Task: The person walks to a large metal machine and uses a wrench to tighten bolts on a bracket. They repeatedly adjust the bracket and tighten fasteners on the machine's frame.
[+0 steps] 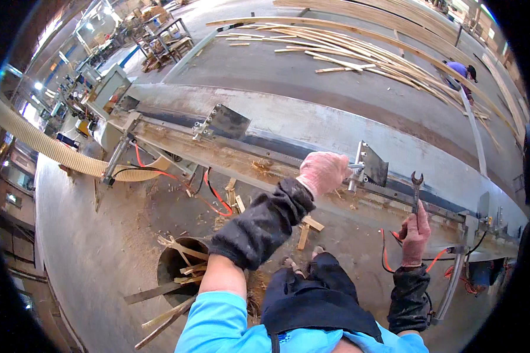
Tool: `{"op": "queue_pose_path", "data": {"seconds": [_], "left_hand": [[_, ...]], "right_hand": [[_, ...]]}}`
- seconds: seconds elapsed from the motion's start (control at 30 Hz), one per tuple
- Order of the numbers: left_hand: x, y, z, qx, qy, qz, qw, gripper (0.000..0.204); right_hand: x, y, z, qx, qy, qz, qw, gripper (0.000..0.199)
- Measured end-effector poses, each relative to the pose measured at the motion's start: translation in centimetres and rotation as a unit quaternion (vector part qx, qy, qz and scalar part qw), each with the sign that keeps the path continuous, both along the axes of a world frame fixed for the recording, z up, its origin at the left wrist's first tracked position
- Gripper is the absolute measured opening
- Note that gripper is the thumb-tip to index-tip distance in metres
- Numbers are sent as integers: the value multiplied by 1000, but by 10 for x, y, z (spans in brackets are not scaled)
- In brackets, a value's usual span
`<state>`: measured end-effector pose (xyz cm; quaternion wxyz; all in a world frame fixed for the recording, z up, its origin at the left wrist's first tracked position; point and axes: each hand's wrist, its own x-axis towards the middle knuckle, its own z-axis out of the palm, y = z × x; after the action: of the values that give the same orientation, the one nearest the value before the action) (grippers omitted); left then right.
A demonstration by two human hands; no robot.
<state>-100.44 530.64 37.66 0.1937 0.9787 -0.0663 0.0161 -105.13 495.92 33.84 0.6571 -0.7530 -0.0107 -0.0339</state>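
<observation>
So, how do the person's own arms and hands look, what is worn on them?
Both hands, left hand and right hand, wear pinkish knitted work gloves. Dark grey fabric oversleeves cover the forearms, and above them a bright blue shirt sleeve shows on the left arm.

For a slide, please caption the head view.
Gloved left hand grips a metal bracket; right hand holds a wrench.

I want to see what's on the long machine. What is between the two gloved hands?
In the head view, a grey metal plate stands on the rail between the left hand and the right hand, which holds a wrench.
</observation>
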Motion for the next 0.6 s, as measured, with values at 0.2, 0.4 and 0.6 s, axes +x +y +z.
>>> {"op": "queue_pose_path", "data": {"seconds": [0.2,0.4,0.6], "left_hand": [[8,48,4,-182,-83,71,977,30],[-28,179,28,-198,-115,226,947,30],[-109,357,4,-176,-149,393,890,28]], "right_hand": [[8,60,20,42,-13,35,998,45],[29,130,28,58,-32,144,987,50],[27,184,33,39,41,260,964,48]]}}
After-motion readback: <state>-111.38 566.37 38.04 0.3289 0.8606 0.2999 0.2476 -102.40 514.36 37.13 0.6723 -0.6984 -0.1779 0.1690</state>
